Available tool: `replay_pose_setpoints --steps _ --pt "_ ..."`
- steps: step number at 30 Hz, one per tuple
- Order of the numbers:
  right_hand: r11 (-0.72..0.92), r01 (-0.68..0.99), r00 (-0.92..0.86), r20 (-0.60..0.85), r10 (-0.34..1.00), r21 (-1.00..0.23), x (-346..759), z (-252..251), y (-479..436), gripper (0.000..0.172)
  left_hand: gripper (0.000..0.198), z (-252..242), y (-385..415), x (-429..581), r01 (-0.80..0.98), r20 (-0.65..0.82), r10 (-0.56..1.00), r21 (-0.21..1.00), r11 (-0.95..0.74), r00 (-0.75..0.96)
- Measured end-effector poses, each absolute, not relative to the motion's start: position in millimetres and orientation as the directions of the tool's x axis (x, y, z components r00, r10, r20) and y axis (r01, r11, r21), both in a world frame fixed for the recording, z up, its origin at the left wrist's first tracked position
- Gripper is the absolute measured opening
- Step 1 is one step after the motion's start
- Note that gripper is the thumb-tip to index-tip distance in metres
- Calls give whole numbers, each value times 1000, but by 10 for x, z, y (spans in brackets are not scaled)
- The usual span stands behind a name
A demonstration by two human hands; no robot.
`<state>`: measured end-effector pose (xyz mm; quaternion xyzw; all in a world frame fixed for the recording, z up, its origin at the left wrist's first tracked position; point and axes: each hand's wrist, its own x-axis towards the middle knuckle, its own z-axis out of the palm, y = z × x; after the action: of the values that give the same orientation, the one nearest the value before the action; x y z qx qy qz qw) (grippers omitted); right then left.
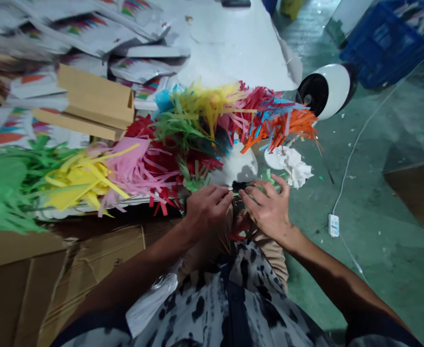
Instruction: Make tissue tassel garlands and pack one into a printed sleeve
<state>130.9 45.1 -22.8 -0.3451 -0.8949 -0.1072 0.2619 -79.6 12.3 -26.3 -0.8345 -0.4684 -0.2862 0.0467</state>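
Between my two hands, above my lap, is a small black piece (pixel 238 185), too small and blurred to name its kind. My left hand (pixel 209 206) has its fingers pinched together at the left end of this piece. On the other side, my right hand (pixel 270 207) pinches the right end with thumb and forefinger, its other fingers lifted and spread. Just beyond the hands, tissue-paper tassels lie along the table: green (pixel 6 180), yellow (pixel 78 178), pink (pixel 134 166) and orange (pixel 280 127).
An opened brown carton (pixel 94 99) lies among printed white packets (pixel 89 36) on the white table (pixel 230 43). Cardboard (pixel 99 270) is at lower left. On the floor to the right are a black-and-white rounded object (pixel 329 91), a blue crate (pixel 374 48) and a power strip (pixel 333 225).
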Motion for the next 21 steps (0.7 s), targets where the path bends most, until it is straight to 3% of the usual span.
replay_pose_setpoints --steps 3,5,7,10,13,18,21 --pt "735 672 -605 642 471 94 1364 -39 466 13 23 32 76 -793 734 330 914 556 -389 234" --pt "730 667 -596 693 405 147 1403 98 472 15 29 237 80 -825 545 118 978 816 -194 171" --pt "726 665 -586 724 364 173 1430 223 472 17 35 402 103 -868 303 -91 976 952 27 200" --pt "717 669 -549 780 300 195 1446 364 454 19 41 534 119 -897 30 -301 901 951 308 313" --pt "714 667 -525 814 247 214 1445 437 412 22 39 562 88 -857 -159 -375 860 880 448 347" --pt "772 627 -567 741 360 105 1445 494 342 34 39 587 24 -786 -254 -326 896 878 406 302" --pt "805 593 -574 718 394 32 1411 538 329 32 39 613 -5 -785 -259 -308 909 888 381 280"
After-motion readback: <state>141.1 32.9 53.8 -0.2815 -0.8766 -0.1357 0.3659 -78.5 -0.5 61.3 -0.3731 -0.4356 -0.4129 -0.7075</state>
